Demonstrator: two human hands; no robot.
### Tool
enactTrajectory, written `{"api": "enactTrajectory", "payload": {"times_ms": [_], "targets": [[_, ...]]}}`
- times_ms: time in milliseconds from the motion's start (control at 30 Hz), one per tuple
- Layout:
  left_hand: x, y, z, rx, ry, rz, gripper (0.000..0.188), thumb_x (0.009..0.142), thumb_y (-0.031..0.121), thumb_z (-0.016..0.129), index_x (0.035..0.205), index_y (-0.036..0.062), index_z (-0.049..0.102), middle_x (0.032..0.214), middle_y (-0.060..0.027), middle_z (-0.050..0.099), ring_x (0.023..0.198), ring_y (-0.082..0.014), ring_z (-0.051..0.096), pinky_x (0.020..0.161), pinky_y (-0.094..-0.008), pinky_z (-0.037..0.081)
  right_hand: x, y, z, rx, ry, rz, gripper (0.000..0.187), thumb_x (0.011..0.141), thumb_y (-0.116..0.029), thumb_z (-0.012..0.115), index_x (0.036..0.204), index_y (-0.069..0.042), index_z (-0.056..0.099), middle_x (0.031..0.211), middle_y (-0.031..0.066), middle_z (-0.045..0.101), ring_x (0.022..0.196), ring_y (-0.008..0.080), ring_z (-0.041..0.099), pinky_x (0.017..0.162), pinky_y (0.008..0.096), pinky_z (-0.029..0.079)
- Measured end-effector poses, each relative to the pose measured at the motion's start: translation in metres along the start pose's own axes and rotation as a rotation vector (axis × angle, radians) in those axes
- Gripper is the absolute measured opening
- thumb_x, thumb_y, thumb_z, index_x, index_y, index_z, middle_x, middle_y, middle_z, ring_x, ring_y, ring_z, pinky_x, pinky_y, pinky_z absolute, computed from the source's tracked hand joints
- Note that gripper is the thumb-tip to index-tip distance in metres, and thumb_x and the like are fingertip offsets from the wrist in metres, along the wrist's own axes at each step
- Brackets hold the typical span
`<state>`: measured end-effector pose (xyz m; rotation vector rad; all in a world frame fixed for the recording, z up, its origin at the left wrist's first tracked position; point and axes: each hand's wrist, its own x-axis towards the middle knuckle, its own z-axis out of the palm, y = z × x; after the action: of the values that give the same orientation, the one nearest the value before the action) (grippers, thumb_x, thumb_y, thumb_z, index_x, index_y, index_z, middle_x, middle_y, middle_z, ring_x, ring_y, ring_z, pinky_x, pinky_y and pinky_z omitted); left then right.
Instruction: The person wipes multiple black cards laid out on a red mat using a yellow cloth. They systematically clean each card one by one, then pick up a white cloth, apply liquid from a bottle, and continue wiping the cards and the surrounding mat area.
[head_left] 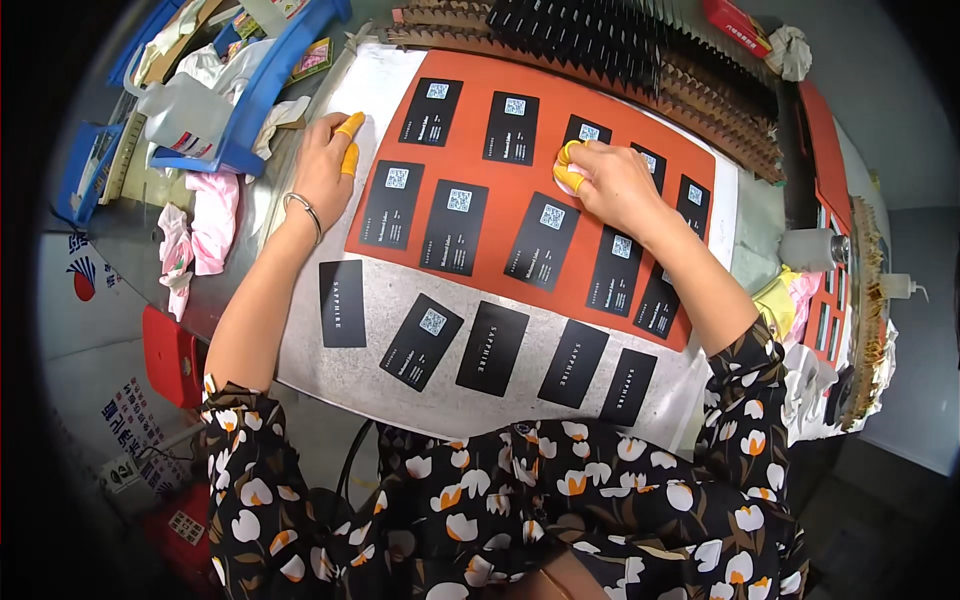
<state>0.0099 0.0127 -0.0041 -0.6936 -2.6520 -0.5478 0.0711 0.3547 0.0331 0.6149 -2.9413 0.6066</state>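
Note:
Black cards with a white square code and pale lettering lie in rows on an orange-red sheet [480, 110]. My right hand [620, 185], with yellow finger covers, pinches a small white wad [568, 178], which looks like cloth, over a black card [588, 129] in the far row. My left hand [325, 155], also with yellow finger covers, rests just left of the sheet on the white surface. Its fingers are apart and nothing shows in them. Nearer to me, several more black cards, such as one plain-faced card [492, 348], lie on a grey board [290, 345].
Slotted brown racks [690, 110] holding upright black cards stand along the far side. A blue bin [265, 110] with a white plastic bottle [190, 110] is at the left, near pink cloths [213, 220]. A pump bottle [812, 250] stands right. A red stool [172, 355] is lower left.

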Motion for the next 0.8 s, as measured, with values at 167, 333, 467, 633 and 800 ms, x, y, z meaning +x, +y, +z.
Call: {"api": "enactTrajectory", "payload": {"times_ms": [167, 333, 467, 633, 800], "targets": [[-0.002, -0.002, -0.001, 0.007, -0.048, -0.005, 0.033, 0.079, -0.004, 0.047, 0.111, -0.0019, 0.052, 0.118, -0.0165, 0.045, 0.108, -0.0343, 0.042, 0.093, -0.0378, 0.034, 0.002, 0.018, -0.007, -0.040, 0.046, -0.056, 0.013, 0.077, -0.014, 0.058, 0.086, -0.005, 0.056, 0.080, 0.0128, 0.060, 0.073, 0.0333, 0.058, 0.062, 0.0415, 0.045], [0.001, -0.002, 0.000, -0.003, -0.004, 0.000, 0.035, 0.070, -0.008, 0.048, 0.104, -0.0040, 0.054, 0.116, -0.0162, 0.046, 0.107, -0.0350, 0.043, 0.092, -0.0392, 0.035, 0.002, 0.028, -0.014, -0.020, -0.008, -0.042, 0.011, 0.076, -0.010, 0.055, 0.086, -0.008, 0.059, 0.077, 0.0123, 0.059, 0.071, 0.0328, 0.058, 0.062, 0.0410, 0.046], [-0.001, -0.002, 0.002, -0.008, -0.020, 0.010, 0.038, 0.069, -0.009, 0.047, 0.106, -0.0035, 0.053, 0.116, -0.0162, 0.045, 0.106, -0.0351, 0.042, 0.092, -0.0391, 0.036, -0.007, 0.020, -0.014, -0.029, -0.096, -0.189, 0.010, 0.076, -0.012, 0.055, 0.084, -0.008, 0.059, 0.077, 0.0117, 0.060, 0.070, 0.0330, 0.058, 0.060, 0.0422, 0.045], [0.000, -0.003, 0.002, -0.004, -0.022, 0.012, 0.041, 0.069, -0.010, 0.047, 0.108, -0.0026, 0.052, 0.117, -0.0159, 0.045, 0.107, -0.0350, 0.042, 0.092, -0.0391, 0.036, -0.007, 0.035, -0.017, -0.003, -0.072, -0.176, 0.011, 0.076, -0.012, 0.055, 0.086, -0.008, 0.059, 0.078, 0.0109, 0.061, 0.072, 0.0331, 0.058, 0.059, 0.0431, 0.044], [-0.001, 0.001, -0.001, 0.009, -0.034, -0.014, 0.040, 0.069, -0.009, 0.047, 0.108, -0.0025, 0.053, 0.116, -0.0156, 0.046, 0.107, -0.0348, 0.042, 0.092, -0.0388, 0.036, -0.004, 0.046, -0.020, -0.050, -0.032, -0.068, 0.016, 0.072, -0.008, 0.055, 0.088, -0.008, 0.059, 0.077, 0.0120, 0.060, 0.072, 0.0339, 0.058, 0.060, 0.0441, 0.044]]}}
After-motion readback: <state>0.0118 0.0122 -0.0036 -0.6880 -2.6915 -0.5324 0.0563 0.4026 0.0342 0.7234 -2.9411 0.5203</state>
